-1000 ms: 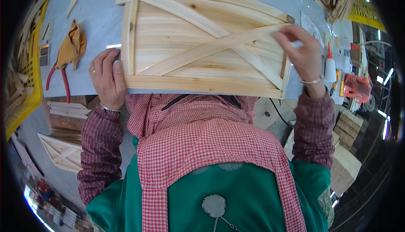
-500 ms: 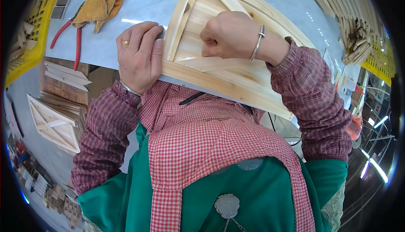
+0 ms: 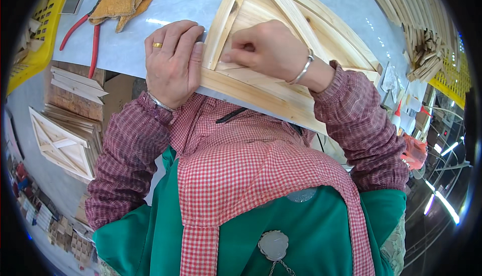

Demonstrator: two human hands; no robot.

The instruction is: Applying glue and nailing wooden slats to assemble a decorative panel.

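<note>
A pale wooden framed panel (image 3: 266,94) with diagonal strips lies on the table in front of me, its long near rail along the table edge. My left hand (image 3: 173,62) is closed at its left end, the thumb beside the frame. A bit of something dark grey shows between thumb and index finger, mostly hidden. Over the panel's lower left inner corner, my right hand (image 3: 273,50) is curled with its fingertips down by the end of a diagonal strip (image 3: 251,77). Whatever those fingers pinch, if anything, is hidden.
Red-handled pliers (image 3: 95,50) lie partly under a mustard cloth (image 3: 123,2) at the far left. A yellow crate (image 3: 47,35) stands beyond them. Long wooden strips (image 3: 401,0) are piled at the far right. Stacked panels (image 3: 63,145) stand lower left.
My right hand has moved left and slightly nearer, toward the panel's left inner corner, fingertips lower. The panel and my left hand sit slightly further right in view.
</note>
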